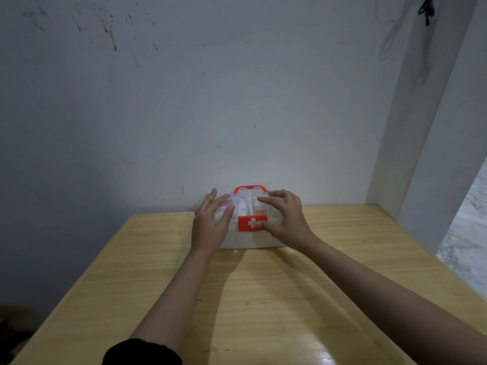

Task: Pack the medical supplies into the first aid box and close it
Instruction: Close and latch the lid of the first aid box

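A small first aid box (246, 239) of clear and white plastic stands at the far edge of the wooden table, against the wall. It has a red handle (250, 187) on top and a red latch with a white cross (251, 223) on its front. Supplies show faintly through the clear lid. My left hand (212, 219) lies flat on the lid's left side, fingers spread. My right hand (286, 219) rests on the lid's right side, its thumb touching the red latch. Neither hand holds anything loose.
The wooden table (250, 299) stretches from the box toward me. A grey-white wall (184, 101) stands right behind the box, and a white pillar (421, 127) rises at the table's right rear corner. Cords (427, 9) hang high on the right.
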Tool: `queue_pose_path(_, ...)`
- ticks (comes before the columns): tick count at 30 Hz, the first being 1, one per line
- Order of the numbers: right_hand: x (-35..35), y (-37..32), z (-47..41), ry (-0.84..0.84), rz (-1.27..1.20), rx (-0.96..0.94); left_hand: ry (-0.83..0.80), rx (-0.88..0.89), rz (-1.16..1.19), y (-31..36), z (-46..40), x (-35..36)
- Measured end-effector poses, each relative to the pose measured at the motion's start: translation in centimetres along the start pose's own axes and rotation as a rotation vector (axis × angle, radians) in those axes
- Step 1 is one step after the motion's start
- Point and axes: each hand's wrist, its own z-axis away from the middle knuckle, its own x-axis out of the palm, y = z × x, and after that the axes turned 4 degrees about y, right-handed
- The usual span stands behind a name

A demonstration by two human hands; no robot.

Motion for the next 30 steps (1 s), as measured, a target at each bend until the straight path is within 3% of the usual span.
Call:
queue_pose_path(14,1.3,1.2,0.5,0.103,0.111,-0.121,0.013,0.01,0.004,0.0,0.1,0.1)
queue_pose_path(30,2.6,2.2,-4.5,0.021,0.01,0.027,-0.099,-0.072,-0.143,-1.4,-4.6,1.4)
